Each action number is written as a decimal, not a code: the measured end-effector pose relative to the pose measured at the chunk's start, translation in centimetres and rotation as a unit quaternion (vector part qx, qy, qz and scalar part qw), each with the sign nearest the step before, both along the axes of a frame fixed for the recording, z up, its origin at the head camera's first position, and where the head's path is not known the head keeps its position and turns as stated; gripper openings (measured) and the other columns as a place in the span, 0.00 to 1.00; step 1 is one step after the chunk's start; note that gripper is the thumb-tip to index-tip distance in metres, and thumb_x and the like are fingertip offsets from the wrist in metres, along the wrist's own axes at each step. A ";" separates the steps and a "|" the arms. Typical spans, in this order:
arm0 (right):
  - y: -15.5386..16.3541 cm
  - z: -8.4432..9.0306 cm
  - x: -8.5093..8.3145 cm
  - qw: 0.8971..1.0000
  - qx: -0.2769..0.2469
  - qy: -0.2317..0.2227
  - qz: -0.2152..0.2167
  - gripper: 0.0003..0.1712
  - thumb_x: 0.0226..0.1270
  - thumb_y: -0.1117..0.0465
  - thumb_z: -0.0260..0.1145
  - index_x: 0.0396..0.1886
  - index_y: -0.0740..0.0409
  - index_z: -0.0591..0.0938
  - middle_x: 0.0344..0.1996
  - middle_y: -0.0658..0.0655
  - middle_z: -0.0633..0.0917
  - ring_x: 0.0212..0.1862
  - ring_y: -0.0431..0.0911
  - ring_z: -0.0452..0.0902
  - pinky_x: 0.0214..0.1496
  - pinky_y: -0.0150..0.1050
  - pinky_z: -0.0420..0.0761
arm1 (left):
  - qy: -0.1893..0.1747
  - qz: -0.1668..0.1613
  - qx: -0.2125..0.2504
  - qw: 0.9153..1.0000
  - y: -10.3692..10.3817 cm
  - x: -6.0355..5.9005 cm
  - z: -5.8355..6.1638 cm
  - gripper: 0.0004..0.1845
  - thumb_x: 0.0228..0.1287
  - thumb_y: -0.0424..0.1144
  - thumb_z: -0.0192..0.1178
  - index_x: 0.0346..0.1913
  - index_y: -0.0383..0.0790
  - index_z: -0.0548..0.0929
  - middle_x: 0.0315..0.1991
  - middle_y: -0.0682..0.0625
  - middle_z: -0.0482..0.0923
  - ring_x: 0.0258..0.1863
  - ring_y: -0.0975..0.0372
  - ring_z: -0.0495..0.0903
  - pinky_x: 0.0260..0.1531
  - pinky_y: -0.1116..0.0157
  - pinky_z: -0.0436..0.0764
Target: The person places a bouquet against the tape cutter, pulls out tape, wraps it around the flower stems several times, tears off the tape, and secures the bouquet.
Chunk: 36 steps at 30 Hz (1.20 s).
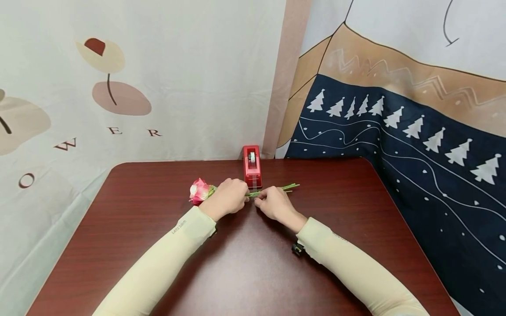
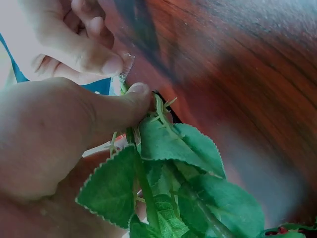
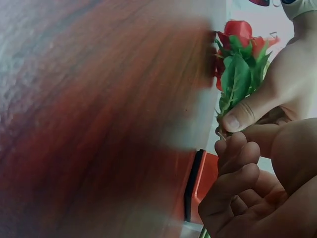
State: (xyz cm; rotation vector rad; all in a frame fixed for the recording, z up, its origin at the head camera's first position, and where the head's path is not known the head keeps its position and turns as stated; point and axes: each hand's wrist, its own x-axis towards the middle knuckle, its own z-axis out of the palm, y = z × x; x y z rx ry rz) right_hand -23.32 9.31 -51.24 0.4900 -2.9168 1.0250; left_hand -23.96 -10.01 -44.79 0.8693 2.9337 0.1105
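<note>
My left hand (image 1: 231, 196) grips the green stems (image 1: 294, 186) of a small bunch of artificial roses (image 1: 199, 191), thumb on the stems just past the leaves (image 2: 185, 148). The pink-red blooms point left, low over the table. Close beside it, my right hand (image 1: 273, 202) has its fingers curled at the stems. Its thumb and finger pinch a short strip of clear tape (image 2: 127, 67) against a stem. The stem ends stick out to the right beyond this hand. In the right wrist view, leaves and red petals (image 3: 238, 32) show above the left thumb.
A red tape dispenser (image 1: 252, 166) stands just behind the hands at the table's back edge, a strip of tape reaching from its front toward the stems. The brown wooden table (image 1: 253, 263) meets a printed cloth backdrop (image 1: 197, 87) behind.
</note>
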 end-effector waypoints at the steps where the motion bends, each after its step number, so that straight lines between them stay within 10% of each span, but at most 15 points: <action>1: 0.1 -0.6 -0.3 1.000 -0.003 0.004 0.001 0.19 0.69 0.53 0.70 0.15 0.43 0.83 0.11 0.40 0.72 0.23 0.39 0.68 0.26 0.37 0.65 | -0.002 0.000 0.001 1.000 0.0 0.0 0.0 0.08 0.73 0.41 0.73 0.33 0.45 0.94 0.34 0.49 0.93 0.37 0.55 0.89 0.50 0.51 0.85; 24: -1.1 2.6 1.3 0.991 0.117 0.060 -0.021 0.26 0.73 0.51 0.77 0.13 0.46 0.79 0.12 0.43 0.71 0.22 0.41 0.67 0.22 0.36 0.64 | -0.020 0.003 -0.004 1.000 0.2 0.4 0.5 0.11 0.73 0.42 0.73 0.30 0.46 0.92 0.30 0.51 0.91 0.34 0.56 0.87 0.51 0.52 0.85; 36: -0.7 3.1 0.9 0.976 0.183 0.118 -0.006 0.20 0.67 0.49 0.82 0.47 0.56 0.86 0.41 0.56 0.85 0.48 0.54 0.80 0.51 0.49 0.82 | -0.030 -0.002 0.000 1.000 0.0 0.3 0.6 0.09 0.73 0.42 0.74 0.33 0.45 0.93 0.31 0.51 0.92 0.33 0.56 0.87 0.48 0.52 0.87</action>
